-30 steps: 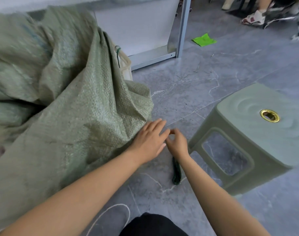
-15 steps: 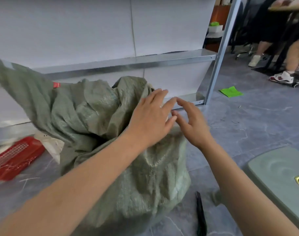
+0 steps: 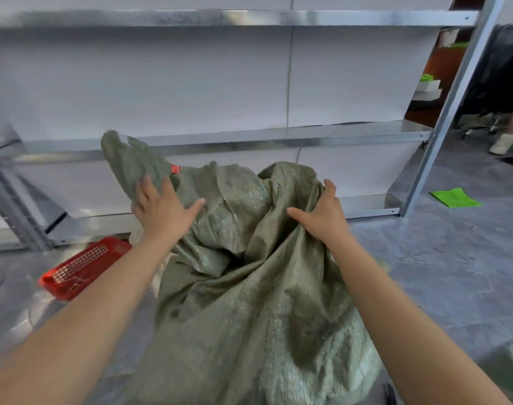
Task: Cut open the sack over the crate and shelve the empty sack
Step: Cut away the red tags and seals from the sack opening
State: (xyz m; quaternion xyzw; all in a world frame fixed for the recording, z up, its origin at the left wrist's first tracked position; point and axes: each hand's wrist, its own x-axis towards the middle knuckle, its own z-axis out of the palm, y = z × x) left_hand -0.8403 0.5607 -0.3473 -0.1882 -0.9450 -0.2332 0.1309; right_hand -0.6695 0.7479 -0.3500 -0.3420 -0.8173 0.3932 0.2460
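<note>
The sack (image 3: 249, 287) slumps on the floor just before the metal rack's (image 3: 278, 135) lowest shelf, and my hands, fingertip to fingertip over it half a second ago, have parted across its top. My left hand (image 3: 161, 209) presses flat, fingers spread, toward the rack's left end; my right hand (image 3: 322, 217) grips a ridge of cloth, thumb opposing curled fingers. Neither holds a blade, so I judge gathering for shelving has begun.
</note>
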